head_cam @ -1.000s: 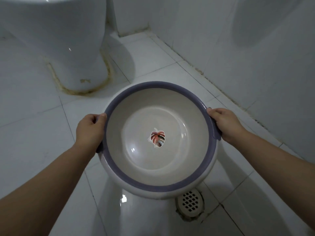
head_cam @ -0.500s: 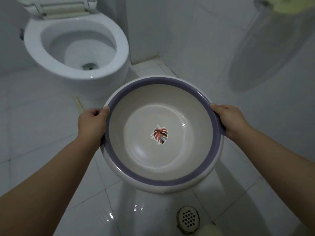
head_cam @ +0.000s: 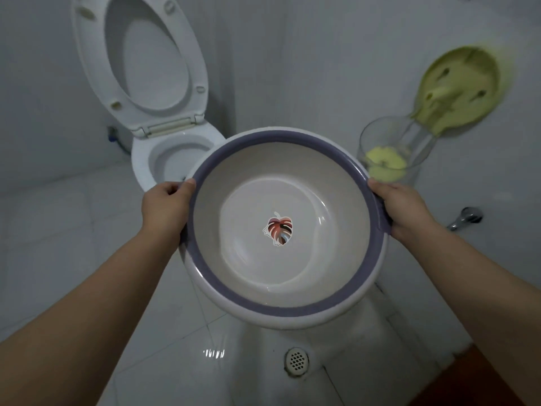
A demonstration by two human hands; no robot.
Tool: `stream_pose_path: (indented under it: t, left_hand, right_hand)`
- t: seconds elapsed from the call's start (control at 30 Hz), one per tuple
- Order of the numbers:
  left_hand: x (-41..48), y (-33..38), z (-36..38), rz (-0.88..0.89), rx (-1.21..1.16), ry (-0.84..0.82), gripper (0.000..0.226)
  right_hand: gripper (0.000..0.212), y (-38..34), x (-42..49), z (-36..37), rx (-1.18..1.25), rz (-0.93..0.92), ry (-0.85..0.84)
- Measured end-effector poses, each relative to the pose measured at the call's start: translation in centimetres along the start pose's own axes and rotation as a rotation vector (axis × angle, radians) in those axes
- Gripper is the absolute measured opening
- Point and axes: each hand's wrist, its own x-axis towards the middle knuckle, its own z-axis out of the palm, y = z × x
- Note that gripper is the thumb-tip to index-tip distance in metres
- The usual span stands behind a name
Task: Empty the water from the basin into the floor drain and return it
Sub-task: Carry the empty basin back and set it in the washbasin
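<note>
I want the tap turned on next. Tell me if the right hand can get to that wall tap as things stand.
Probably not yet. The right hand is gripping the basin rim, as is the left hand. The tap sticks out of the wall just right of it with nothing between, so once freed it looks reachable.

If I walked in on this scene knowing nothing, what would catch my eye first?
Most likely the round basin with its purple rim, held in the middle of the view by the left hand and right hand, a red leaf sticker at its bottom. Behind it to the left stands a white toilet with its lid up, and a floor drain sits in the tiles just below.
</note>
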Motion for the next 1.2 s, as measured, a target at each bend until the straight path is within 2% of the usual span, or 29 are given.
stream_pose_path:
  t: [0.23,0.37,0.43,0.73,0.97,1.2]
  left_hand:
    - [-5.1,12.7,-3.0,0.072,-0.095,-0.031,0.018]
    - [-8.0,18.2,-3.2,0.104,-0.128,-0.081,0.014]
    - [-9.3,20.1,-2.8,0.113,-0.154,-0.122,0.013]
    - [-14.9,24.2,2.9,0.089,-0.198,-0.432,0.022]
    - [-19.4,25.8,9.3,0.106,-0.146,-0.702,0.021]
    - [-27.7,25.3,17.6,0.083,-0.093,-1.108,0.016]
  right_hand:
    - [0.019,-12.8,-6.9,-3.5,0.219,0.088,-0.058]
    - [0.034,-17.2,-11.0,-7.0,0.268,-0.058,-0.13]
    - [0.031,-18.5,-13.2,-8.6,0.277,-0.134,-0.132]
    - [0.018,-18.9,-22.6,-17.4,0.304,-0.212,0.245]
    - [0.018,-16.8,-30.4,-22.9,0.367,-0.239,0.517]
    - [0.02,-13.4,-40.2,-28.8,0.354,-0.211,0.846]
